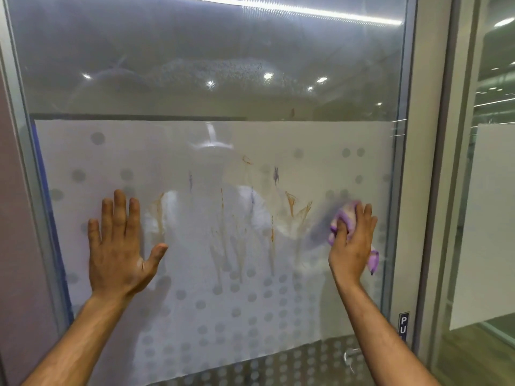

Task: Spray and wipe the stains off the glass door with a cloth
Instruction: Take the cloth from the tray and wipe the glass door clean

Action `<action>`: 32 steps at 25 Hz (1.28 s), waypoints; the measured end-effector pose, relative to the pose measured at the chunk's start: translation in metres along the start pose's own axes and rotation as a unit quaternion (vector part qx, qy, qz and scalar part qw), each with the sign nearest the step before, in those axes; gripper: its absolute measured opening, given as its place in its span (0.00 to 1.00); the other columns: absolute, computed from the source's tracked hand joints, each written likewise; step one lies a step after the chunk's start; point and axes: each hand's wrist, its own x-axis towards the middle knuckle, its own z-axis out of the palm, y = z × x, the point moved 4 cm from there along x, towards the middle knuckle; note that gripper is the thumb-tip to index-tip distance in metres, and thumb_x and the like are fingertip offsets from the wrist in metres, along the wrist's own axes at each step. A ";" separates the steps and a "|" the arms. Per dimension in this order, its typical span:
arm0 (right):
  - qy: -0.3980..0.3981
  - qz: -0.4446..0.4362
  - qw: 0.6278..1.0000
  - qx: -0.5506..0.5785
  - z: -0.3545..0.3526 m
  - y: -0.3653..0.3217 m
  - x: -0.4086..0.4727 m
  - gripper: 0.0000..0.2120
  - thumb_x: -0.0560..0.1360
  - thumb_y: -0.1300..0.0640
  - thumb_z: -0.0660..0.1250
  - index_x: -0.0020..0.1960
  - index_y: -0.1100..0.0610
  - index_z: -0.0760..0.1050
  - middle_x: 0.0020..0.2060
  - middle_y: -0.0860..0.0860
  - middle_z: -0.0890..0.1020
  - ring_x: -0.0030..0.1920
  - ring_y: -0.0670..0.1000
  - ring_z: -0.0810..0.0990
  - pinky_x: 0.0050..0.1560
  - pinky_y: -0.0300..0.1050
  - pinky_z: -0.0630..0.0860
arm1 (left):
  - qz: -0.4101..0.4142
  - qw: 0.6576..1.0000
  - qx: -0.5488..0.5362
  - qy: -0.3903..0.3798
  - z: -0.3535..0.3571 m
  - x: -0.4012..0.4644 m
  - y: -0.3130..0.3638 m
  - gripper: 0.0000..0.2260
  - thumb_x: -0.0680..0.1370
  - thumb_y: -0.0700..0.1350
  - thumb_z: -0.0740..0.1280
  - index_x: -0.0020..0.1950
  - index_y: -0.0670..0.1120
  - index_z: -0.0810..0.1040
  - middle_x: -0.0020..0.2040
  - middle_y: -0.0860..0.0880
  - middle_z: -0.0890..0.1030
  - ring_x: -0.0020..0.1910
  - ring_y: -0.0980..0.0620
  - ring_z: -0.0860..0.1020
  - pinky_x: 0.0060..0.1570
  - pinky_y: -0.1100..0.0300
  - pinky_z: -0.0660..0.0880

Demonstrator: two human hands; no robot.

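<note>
Glass door (211, 79): metal-framed, clear above, frosted dotted band across the middle. Stains (223, 218): orange-brown and purple streaks and drips on the frosted band, between the two hands. Left hand (118, 246): released, fingers straight and spread, palm flat on the glass, left of the stains. Right hand (352, 242): grasping a purple cloth (344, 217) and pressing it to the glass at the stains' right edge. Door label (403, 325): dark, letters "PU" showing, on the right frame. Handle (349, 358): metal, low right.
</note>
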 end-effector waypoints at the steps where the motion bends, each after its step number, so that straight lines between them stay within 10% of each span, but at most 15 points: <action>1: 0.013 0.010 1.000 0.017 0.004 -0.015 0.011 0.28 0.84 0.60 0.61 0.81 0.50 0.58 0.82 0.48 0.59 0.83 0.53 0.50 0.79 0.51 0.54 | 0.001 1.000 -0.002 0.001 0.000 0.000 0.000 0.44 0.79 0.73 0.45 0.87 0.46 0.47 0.87 0.45 0.45 0.86 0.45 0.42 0.81 0.52 0.32; 10: -0.046 -0.217 0.975 0.021 0.051 -0.141 0.044 0.25 0.85 0.54 0.58 0.81 0.55 0.61 0.82 0.55 0.59 0.83 0.62 0.47 0.81 0.53 0.47 | 0.008 0.999 0.001 0.034 0.001 -0.002 0.001 0.44 0.80 0.72 0.46 0.87 0.45 0.46 0.87 0.46 0.43 0.86 0.45 0.42 0.82 0.51 0.33; 18: -0.155 -0.498 0.850 -0.076 0.072 -0.162 0.014 0.27 0.78 0.57 0.71 0.76 0.54 0.70 0.78 0.56 0.67 0.80 0.67 0.56 0.78 0.63 0.57 | 0.007 0.999 0.000 0.033 0.001 -0.002 -0.001 0.44 0.80 0.73 0.46 0.87 0.45 0.47 0.87 0.45 0.44 0.86 0.44 0.43 0.83 0.51 0.33; 25: -0.037 -0.262 0.963 -0.042 0.020 -0.112 0.092 0.26 0.83 0.55 0.60 0.80 0.52 0.63 0.82 0.54 0.60 0.82 0.61 0.51 0.81 0.59 0.52 | 0.002 1.000 0.002 0.026 0.001 -0.003 0.001 0.44 0.80 0.73 0.46 0.87 0.46 0.47 0.87 0.45 0.45 0.87 0.44 0.44 0.82 0.50 0.33; 32: -0.030 -0.184 0.982 -0.027 0.061 -0.165 0.048 0.34 0.84 0.43 0.53 0.83 0.57 0.46 0.83 0.56 0.47 0.82 0.63 0.39 0.80 0.55 0.38 | 0.000 1.000 0.013 0.022 -0.004 -0.003 0.006 0.44 0.80 0.73 0.45 0.87 0.45 0.47 0.87 0.44 0.45 0.86 0.45 0.42 0.82 0.49 0.34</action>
